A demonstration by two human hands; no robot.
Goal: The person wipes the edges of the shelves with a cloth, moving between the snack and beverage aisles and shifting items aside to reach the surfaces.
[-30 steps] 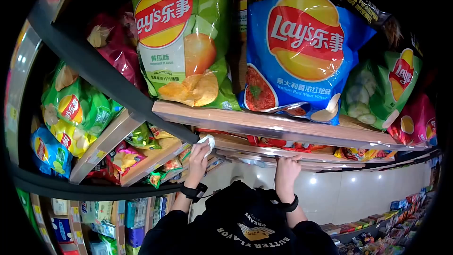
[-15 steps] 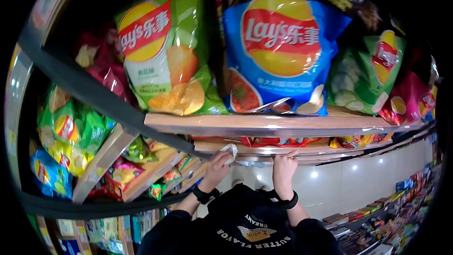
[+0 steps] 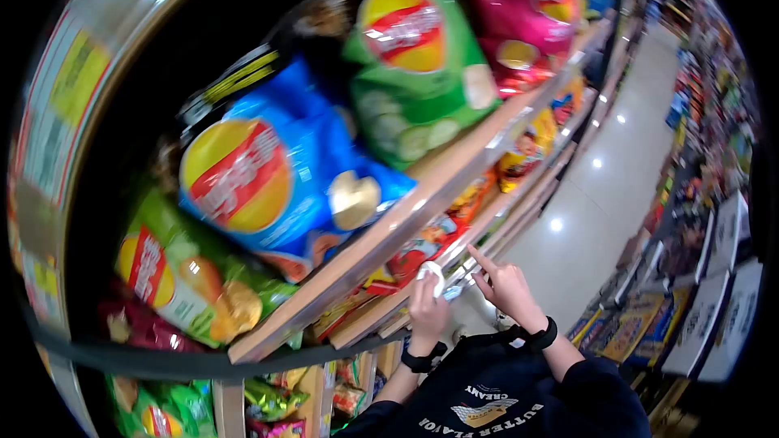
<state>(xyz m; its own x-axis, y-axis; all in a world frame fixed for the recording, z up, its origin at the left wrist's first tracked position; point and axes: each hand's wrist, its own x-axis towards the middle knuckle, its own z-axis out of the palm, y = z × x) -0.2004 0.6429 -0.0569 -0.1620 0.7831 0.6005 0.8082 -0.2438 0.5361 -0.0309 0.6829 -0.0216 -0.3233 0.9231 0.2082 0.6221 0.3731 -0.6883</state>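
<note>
My left hand is closed on a crumpled white tissue, close to the edge of a lower shelf. To its right, my right hand is raised with the index finger stretched out toward the shelf edge, and it holds nothing visible. Above both hands, a blue chip bag, a green chip bag and a light green chip bag stand on the upper shelf. Red snack packs lie on the shelf below, nearest my left hand.
A dark curved bar crosses the lower left. Magenta bags stand farther along the upper shelf. The tiled aisle floor runs up the right, bordered by another display with white price signs. A yellow label is at the left.
The view has turned, so the shelves now slant up to the right. Both hands appear farther right; the right index finger now points outward. The tissue is still in my left hand.
</note>
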